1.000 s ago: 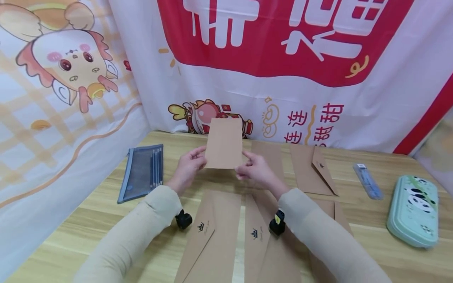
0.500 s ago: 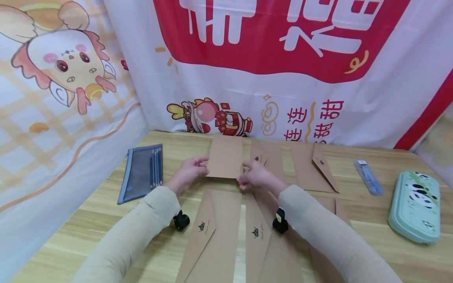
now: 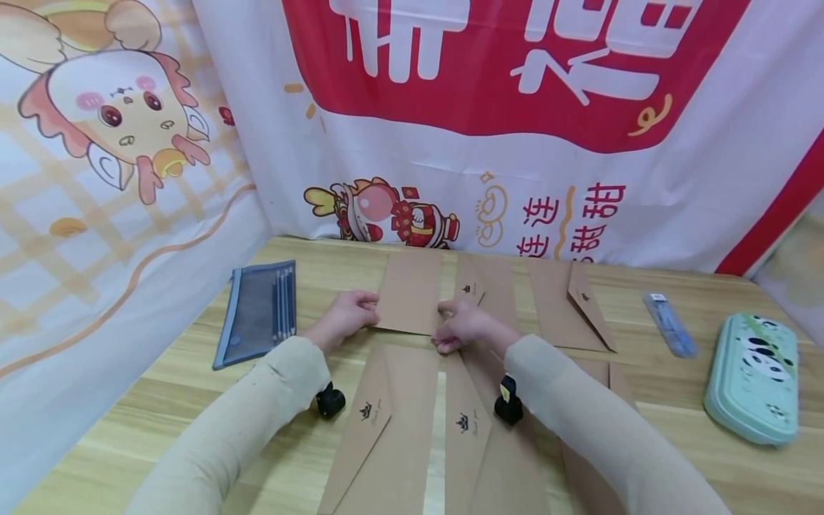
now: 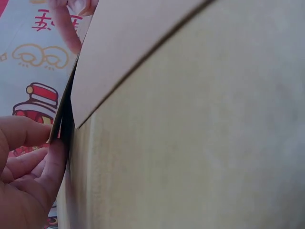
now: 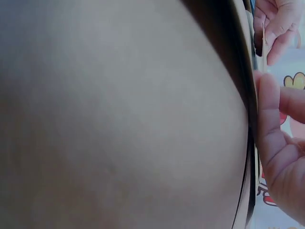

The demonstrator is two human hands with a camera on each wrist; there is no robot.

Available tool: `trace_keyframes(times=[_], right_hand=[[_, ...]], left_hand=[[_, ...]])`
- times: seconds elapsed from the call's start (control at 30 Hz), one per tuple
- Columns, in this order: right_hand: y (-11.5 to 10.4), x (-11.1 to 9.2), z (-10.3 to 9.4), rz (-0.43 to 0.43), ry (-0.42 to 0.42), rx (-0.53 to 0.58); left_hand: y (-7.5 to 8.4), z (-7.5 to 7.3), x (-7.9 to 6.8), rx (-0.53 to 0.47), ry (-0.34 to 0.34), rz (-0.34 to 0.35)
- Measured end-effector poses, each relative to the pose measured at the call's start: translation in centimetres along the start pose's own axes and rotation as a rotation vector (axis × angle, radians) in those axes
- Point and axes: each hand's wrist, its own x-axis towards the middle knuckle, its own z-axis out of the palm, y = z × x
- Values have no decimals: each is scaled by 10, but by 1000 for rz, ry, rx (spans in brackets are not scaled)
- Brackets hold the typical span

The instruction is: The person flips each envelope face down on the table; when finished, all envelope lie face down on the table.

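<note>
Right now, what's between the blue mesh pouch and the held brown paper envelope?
The head view shows your left hand pinching the envelope, then bare wooden table beside the pouch.

Your forearms [image 3: 225, 436] reach forward, angled inward toward plain envelope [image 3: 410, 290]. Your left hand [image 3: 347, 312] at its left edge, thumb and finger pinching it. Your right hand [image 3: 466, 325] at its near right corner, fingers bent.

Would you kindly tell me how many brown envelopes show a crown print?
4: the front-left envelope, the front-middle envelope, the back-middle envelope partly behind the right hand, and the back-right envelope. The right sleeve may hide another print.
</note>
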Motion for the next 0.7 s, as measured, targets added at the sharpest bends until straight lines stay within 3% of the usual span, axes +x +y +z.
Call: trace_keyframes(times=[0.17,0.33,0.5,0.7], right_hand=[[0,0,-1,10,-28,10],[-1,1,-2,30,-36,9],[-1,2,-3,26,-45,15],[-3,-6,-11,-18,-61,-5]], left_hand=[[7,2,-2,103,-2,-5],[10,2,-2,81,7,-35],[11,2,-4,74,14,-23],[20,3,-6,148,1,105]])
